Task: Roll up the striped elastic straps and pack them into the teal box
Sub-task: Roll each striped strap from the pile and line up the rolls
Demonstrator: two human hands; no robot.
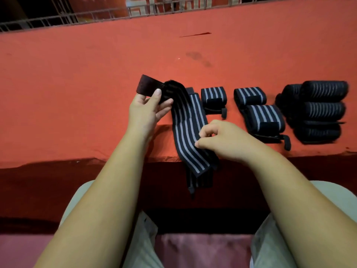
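A long black strap with grey stripes [185,128] lies unrolled across the red table's front edge, its lower end hanging down over the edge. My left hand [148,107] pinches the strap's upper end by its dark fastening patch [147,86], lifted off the table. My right hand [218,139] pinches the strap's right edge near the table's front. To the right lie rolled straps: one [212,95] close by, two more [258,111] further right, and a stack of several [318,111] at far right. No teal box is in view.
The red cloth-covered table [96,74] stretches wide to the left and back. A metal railing [77,16] runs along its far edge. My knees in light trousers [146,238] sit below the table's front edge.
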